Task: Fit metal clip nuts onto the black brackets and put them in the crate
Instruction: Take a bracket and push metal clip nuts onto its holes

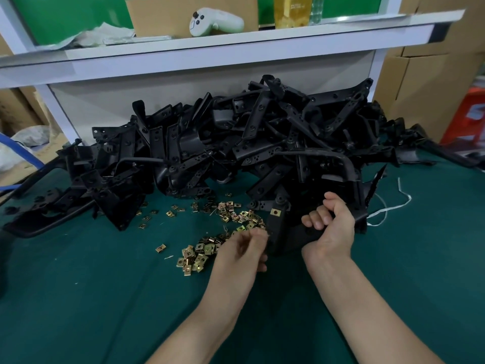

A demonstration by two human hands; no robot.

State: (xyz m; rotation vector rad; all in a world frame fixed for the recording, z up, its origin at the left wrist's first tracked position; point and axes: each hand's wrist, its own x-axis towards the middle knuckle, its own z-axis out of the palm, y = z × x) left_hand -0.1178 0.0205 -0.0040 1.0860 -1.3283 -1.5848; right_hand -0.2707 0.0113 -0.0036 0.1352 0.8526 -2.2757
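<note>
Left hand (242, 249): bare; its fingers are blurred, so nails and finer detail cannot be made out.
Right hand (332, 225): bare; short, plain fingernails are seen on two fingers at its left side.
Left forearm (210, 316): shown bare from the wrist to the near edge of the view.
Right forearm (364, 306): shown bare from the wrist to the near edge of the view.

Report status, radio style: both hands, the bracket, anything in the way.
Right hand grips black bracket, one clip nut fitted. Left hand blurred over loose clip nuts, hold unclear. Bracket pile crowds close behind.
</note>
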